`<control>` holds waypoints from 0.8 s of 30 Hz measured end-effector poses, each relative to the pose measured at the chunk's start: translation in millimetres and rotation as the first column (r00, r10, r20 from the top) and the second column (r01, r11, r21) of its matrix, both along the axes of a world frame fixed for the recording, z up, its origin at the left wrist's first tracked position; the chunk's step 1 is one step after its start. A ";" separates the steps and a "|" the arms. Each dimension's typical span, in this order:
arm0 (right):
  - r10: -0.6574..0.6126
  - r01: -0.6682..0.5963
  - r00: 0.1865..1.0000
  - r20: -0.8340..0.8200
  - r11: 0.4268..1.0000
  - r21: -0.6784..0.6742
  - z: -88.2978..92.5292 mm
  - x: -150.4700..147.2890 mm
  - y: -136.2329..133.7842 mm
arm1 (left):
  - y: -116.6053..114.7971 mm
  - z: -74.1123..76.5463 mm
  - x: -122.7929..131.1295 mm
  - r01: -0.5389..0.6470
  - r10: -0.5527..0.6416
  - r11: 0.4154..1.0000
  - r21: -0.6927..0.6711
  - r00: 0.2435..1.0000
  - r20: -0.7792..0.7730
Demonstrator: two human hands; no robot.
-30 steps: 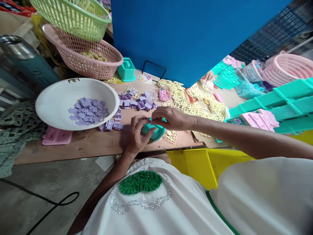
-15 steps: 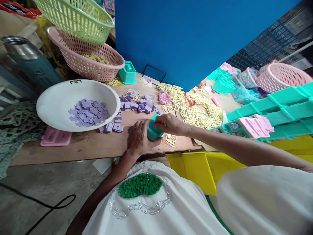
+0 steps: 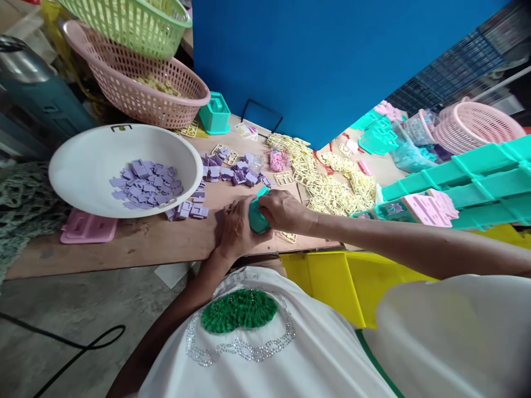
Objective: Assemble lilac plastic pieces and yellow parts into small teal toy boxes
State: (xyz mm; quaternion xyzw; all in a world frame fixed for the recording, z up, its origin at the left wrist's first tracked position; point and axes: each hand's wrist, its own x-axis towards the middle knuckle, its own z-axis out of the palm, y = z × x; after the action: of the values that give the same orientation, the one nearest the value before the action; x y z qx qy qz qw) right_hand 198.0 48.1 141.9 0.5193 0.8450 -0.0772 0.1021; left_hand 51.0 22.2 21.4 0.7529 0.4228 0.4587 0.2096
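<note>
Both hands clasp teal part (image 3: pixel 258 216): left hand (image 3: pixel 237 229), right hand (image 3: pixel 284 210).

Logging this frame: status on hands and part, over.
Left hand and right hand both gripping teal plastic piece at table near edge. Purple tiles to its left, yellow frame beside right hand.

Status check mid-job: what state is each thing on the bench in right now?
left hand, fingers closed on the teal part.
right hand, gripping the teal part from above.
teal part, held between both hands at the table's near edge.
white bowl, upright, partly filled with purple pieces.
pink basket, upright, yellowish pieces inside.
green basket, stacked on the pink basket.
</note>
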 end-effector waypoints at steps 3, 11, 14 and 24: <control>0.023 -0.023 1.000 0.011 1.000 -0.005 -2.8 -6.1 -1.8 | 0.1 0.3 -1.6 -0.010 0.010 1.000 -0.020 1.000 -0.001; 0.074 -0.072 0.996 -0.050 0.997 0.036 -9.3 2.5 -1.4 | 1.2 0.3 -2.6 -0.002 0.002 1.000 -0.030 1.000 -0.002; 0.069 -0.064 0.993 -0.095 0.996 0.055 -11.8 8.6 -1.7 | 1.7 1.0 -2.3 0.006 -0.006 1.000 -0.030 1.000 0.019; 0.111 -0.096 0.985 0.129 0.988 -0.118 23.3 -7.2 11.0 | 3.4 1.3 -1.5 0.013 -0.012 1.000 -0.027 0.999 0.042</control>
State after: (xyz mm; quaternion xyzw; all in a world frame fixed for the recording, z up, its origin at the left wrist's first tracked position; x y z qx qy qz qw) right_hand 190.8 59.1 165.1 0.4723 0.8563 -0.0833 0.1915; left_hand 49.4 25.6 22.7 0.7430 0.4198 0.4670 0.2316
